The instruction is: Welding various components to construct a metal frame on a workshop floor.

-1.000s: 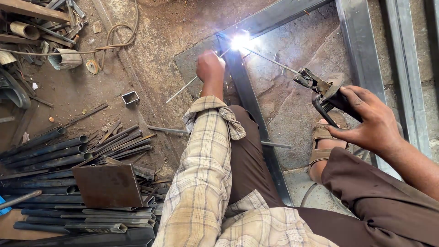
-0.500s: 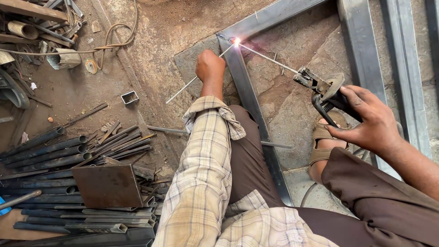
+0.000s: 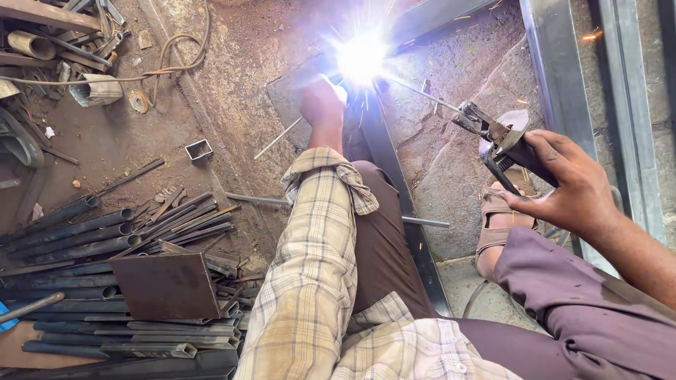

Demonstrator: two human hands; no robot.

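Here, arc glare (image 3: pixel 360 58) hides rod tip, left hand (image 3: pixel 322 104) fingers.

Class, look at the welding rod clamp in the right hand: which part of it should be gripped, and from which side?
Grip the dark handle at the rear of the welding rod clamp, as the right hand does, coming from the end away from the arc. The metal jaws and thin rod point toward the bright spark, so that front end is probably hot and live.
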